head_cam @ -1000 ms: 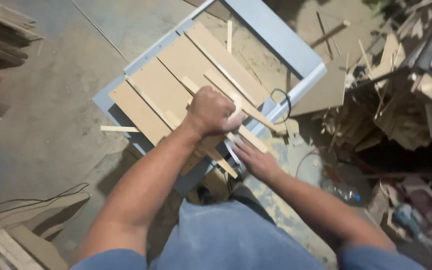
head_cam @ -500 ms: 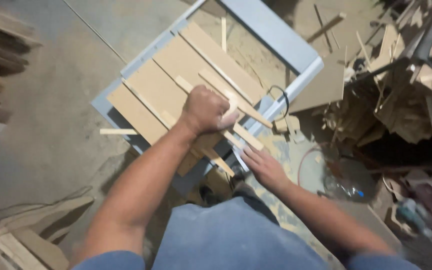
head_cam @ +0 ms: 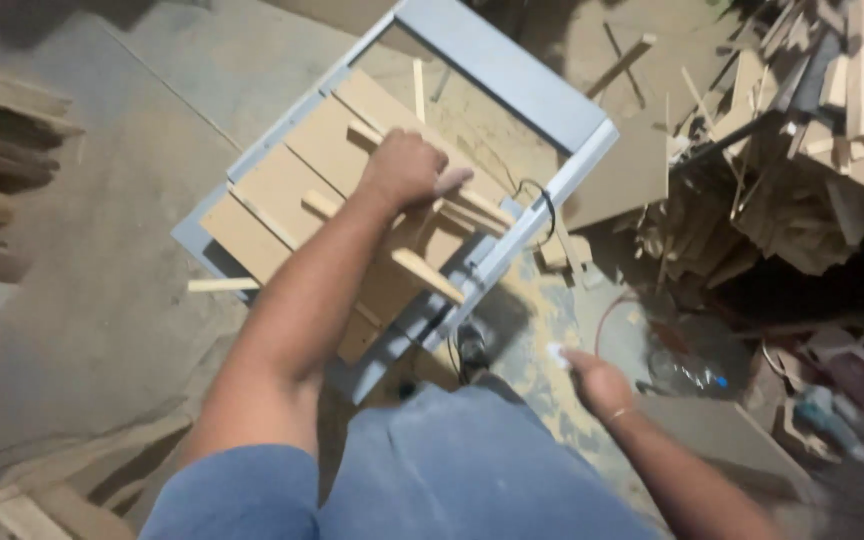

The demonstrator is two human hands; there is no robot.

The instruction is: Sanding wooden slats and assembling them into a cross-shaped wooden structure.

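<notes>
My left hand (head_cam: 407,170) is closed in a fist around thin wooden strips (head_cam: 427,275) that lie across flat brown boards (head_cam: 282,190). The boards rest on a grey metal frame (head_cam: 512,70) that stands over a dusty concrete floor. Off to the lower right, my right hand (head_cam: 592,380) hangs in the air away from the frame and touches nothing on it. It is blurred, with a small pale spot at its fingertips. My blue-clad legs fill the bottom of the view.
A big heap of wood offcuts (head_cam: 802,150) lies at the right. Stacked planks (head_cam: 2,150) sit at the left edge. A black cable (head_cam: 542,195) loops at the frame's right rail. A plastic bottle (head_cam: 692,375) and a power tool (head_cam: 822,420) lie on the floor.
My right hand has let go of the strips and pulled back toward me, down and right. My left hand stays closed on the strips, shifted slightly up the boards.
</notes>
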